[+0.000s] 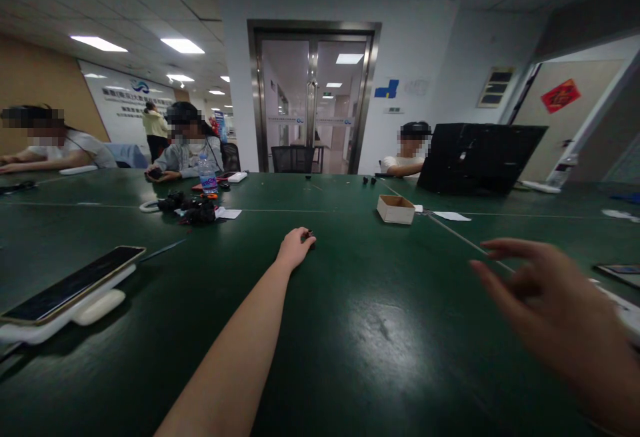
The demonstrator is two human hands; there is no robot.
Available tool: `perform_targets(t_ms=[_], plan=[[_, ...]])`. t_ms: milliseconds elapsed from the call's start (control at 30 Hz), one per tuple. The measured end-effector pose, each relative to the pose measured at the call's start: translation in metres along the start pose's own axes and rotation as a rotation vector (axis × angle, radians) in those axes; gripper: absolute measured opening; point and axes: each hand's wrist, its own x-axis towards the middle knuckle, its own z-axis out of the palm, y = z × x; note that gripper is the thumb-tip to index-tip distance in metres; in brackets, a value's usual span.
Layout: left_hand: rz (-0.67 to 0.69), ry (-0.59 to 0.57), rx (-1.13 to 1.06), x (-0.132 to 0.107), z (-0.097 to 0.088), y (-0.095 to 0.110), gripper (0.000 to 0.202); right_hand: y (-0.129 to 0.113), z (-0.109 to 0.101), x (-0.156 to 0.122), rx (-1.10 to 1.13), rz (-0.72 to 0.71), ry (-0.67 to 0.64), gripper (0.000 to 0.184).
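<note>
My left arm stretches out over the dark green table (350, 330). My left hand (296, 247) rests near the table's middle, fingers curled in a pinch on a small dark object (309, 233) too small to name. My right hand (545, 297) hovers low at the right, close to the camera, fingers spread and slightly bent, holding nothing. A small open cardboard box (395, 210) sits farther back, to the right of the left hand.
A phone (70, 285) lies on a white stand at the left. A black cluster of cables and parts (193, 208), a water bottle (207, 174) and paper slips lie beyond. A black laptop (475, 157) stands back right. Three people sit at the far edge.
</note>
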Motion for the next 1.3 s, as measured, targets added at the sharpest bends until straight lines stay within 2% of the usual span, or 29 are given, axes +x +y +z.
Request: perform_targets(t_ms=[67, 167, 233, 333, 433, 500, 600, 667, 833, 967, 1133, 1300], plan=[[-0.011, -0.001, -0.019, 0.0, 0.0, -0.001, 0.021, -0.032, 0.026, 0.03, 0.156, -0.098, -0.21, 0.019], [-0.043, -0.007, -0.1, 0.001, 0.0, -0.001, 0.019, -0.059, 0.086, 0.067, 0.355, -0.086, -0.465, 0.014], [-0.06, 0.002, -0.184, 0.003, -0.001, 0.001, 0.018, -0.067, 0.132, 0.083, 0.487, 0.028, -0.644, 0.019], [-0.081, 0.034, -0.326, 0.006, -0.002, 0.005, 0.017, -0.08, 0.194, 0.092, 0.696, 0.334, -0.842, 0.025], [-0.101, 0.079, -0.452, 0.01, -0.001, 0.007, 0.018, -0.101, 0.235, 0.089, 1.045, 0.63, -0.948, 0.017], [-0.108, 0.107, -0.507, 0.011, -0.001, 0.007, 0.017, -0.114, 0.251, 0.083, 1.276, 0.69, -0.975, 0.016], [-0.113, 0.129, -0.563, 0.011, 0.0, 0.005, 0.018, -0.125, 0.264, 0.076, 1.521, 0.669, -0.948, 0.011], [-0.116, 0.117, -0.594, 0.01, 0.0, 0.004, 0.022, -0.125, 0.268, 0.072, 1.594, 0.658, -0.902, 0.007], [-0.174, -0.031, -0.608, 0.01, -0.002, 0.005, 0.025, -0.113, 0.269, 0.068, 1.581, 0.711, -0.736, 0.01], [-0.235, -0.1, -0.601, 0.013, -0.008, 0.002, 0.025, -0.11, 0.265, 0.068, 1.586, 0.755, -0.712, 0.011], [-0.187, -0.048, -0.572, 0.007, -0.014, -0.003, 0.028, -0.112, 0.262, 0.067, 1.645, 0.699, -0.793, 0.012], [-0.205, 0.034, -0.529, 0.004, -0.015, -0.001, 0.028, -0.115, 0.262, 0.066, 1.67, 0.658, -0.739, 0.024]])
